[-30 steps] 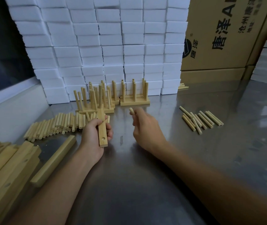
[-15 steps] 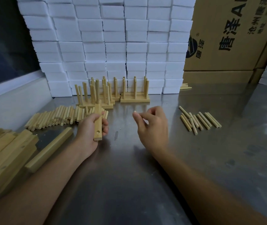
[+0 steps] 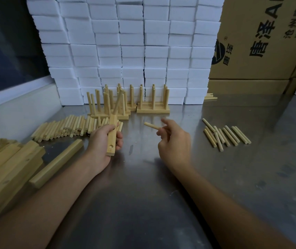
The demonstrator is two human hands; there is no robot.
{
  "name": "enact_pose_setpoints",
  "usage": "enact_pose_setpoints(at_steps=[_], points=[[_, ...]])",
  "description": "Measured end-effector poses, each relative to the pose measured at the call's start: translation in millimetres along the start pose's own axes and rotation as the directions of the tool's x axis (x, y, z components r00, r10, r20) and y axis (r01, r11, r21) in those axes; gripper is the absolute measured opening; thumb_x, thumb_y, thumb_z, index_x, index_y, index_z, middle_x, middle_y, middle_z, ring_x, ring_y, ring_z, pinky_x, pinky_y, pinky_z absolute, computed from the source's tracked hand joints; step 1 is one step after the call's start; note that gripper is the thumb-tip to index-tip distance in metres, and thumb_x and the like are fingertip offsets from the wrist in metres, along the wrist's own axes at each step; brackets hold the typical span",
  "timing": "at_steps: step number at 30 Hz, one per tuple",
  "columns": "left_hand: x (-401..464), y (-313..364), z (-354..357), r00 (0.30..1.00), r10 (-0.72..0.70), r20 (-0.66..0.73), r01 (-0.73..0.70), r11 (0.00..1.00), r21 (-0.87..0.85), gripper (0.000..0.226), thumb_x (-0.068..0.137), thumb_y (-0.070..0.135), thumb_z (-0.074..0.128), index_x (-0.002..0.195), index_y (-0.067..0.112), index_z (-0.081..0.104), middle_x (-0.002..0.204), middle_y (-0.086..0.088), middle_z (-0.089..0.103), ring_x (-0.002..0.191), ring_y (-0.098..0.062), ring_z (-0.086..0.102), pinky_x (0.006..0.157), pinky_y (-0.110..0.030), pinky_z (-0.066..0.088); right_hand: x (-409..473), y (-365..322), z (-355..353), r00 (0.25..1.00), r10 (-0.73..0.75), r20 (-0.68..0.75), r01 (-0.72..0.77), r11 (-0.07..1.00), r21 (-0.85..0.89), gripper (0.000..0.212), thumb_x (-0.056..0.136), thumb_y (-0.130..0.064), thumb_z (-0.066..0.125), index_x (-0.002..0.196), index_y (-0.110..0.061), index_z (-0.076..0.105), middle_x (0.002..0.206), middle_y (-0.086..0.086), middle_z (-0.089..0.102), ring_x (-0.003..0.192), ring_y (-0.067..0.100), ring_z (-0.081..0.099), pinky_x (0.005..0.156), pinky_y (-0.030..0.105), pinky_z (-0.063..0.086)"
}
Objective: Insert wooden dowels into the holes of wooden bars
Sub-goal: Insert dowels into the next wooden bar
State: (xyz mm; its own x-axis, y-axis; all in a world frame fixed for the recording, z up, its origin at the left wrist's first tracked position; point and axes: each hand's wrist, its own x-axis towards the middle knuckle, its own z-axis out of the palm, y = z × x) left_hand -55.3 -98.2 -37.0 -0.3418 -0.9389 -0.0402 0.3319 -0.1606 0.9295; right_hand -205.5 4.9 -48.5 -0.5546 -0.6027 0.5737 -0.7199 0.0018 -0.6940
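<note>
left hand point(image 3: 106, 141) gripped a holed wooden bar point(image 3: 112, 135) above the bench point(image 3: 143, 194); right of the bar, right hand point(image 3: 174, 142) pinched a dowel point(image 3: 151, 125).

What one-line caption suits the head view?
Left hand grips a wooden bar; right hand pinches a dowel.

Both bare forearms reach forward from the bottom edge, the left from the lower left, the right from the lower right. The left hand point(image 3: 104, 141) is turned palm-up, fingers curled in a grip round a pale rectangular wooden bar point(image 3: 112, 135). The right hand point(image 3: 175, 141) is back-up, its fingertips pinching a short pale wooden dowel point(image 3: 150, 125) that points left, one finger extended.
</note>
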Motion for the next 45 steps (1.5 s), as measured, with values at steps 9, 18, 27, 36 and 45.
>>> enact_pose_setpoints(at_steps=[9,18,27,36,45], points=[[0.0,-0.6,-2.0,1.000,0.000,0.010,0.000,1.000,0.007,0.019,0.099,0.017,0.045,0.102,0.009,0.062,0.063,-0.005,0.058,0.045,-0.014,0.051,0.041,-0.023,0.038,3.6,3.4,0.5,0.984,0.155,0.086,-0.156,0.988,0.015,0.026,0.093,-0.001,0.043,0.106,-0.022,0.050,0.095,-0.005,0.056,0.078,0.008,0.049,0.057,0.020,0.033],[0.7,-0.2,-2.9,1.000,-0.009,0.017,0.010,1.000,-0.011,0.020,0.099,0.016,0.044,0.101,0.008,0.062,0.061,-0.005,0.058,0.044,-0.014,0.050,0.041,-0.022,0.037,-0.8,-2.8,0.3,0.997,0.016,0.070,-0.024,0.994,0.111,0.036,0.105,-0.036,0.032,0.080,-0.018,0.050,0.064,-0.005,0.049,0.055,0.007,0.045,0.049,0.016,0.035],[1.4,-1.2,-5.5,0.997,0.037,0.064,-0.037,0.999,0.000,0.014,0.092,0.002,0.039,0.099,0.005,0.050,0.073,-0.014,0.068,0.044,-0.017,0.052,0.036,-0.021,0.037,0.9,-1.6,0.0,0.997,0.049,0.067,-0.051,0.999,0.019,0.059,0.093,-0.065,0.037,0.056,-0.019,0.036,0.051,-0.006,0.037,0.047,0.008,0.035,0.046,0.025,0.027],[-3.8,-1.3,4.1,0.984,-0.052,0.168,0.055,0.998,-0.011,0.018,0.102,0.008,0.041,0.115,0.006,0.052,0.095,-0.017,0.073,0.050,-0.020,0.057,0.032,-0.020,0.032,2.4,4.2,1.9,0.998,0.049,0.046,-0.051,0.998,0.031,0.050,0.094,-0.051,0.056,0.064,-0.011,0.055,0.054,0.000,0.050,0.053,0.017,0.049,0.056,0.041,0.048],[-5.9,-5.7,6.4,0.960,-0.063,0.272,0.034,0.994,0.108,0.022,0.095,-0.004,0.045,0.113,0.000,0.058,0.081,-0.009,0.071,0.048,-0.015,0.051,0.034,-0.019,0.029,-4.5,-4.4,2.2,0.969,-0.220,0.116,0.223,0.975,-0.013,0.019,0.099,-0.019,0.053,0.107,-0.013,0.068,0.080,0.000,0.064,0.070,0.016,0.056,0.062,0.033,0.046]])
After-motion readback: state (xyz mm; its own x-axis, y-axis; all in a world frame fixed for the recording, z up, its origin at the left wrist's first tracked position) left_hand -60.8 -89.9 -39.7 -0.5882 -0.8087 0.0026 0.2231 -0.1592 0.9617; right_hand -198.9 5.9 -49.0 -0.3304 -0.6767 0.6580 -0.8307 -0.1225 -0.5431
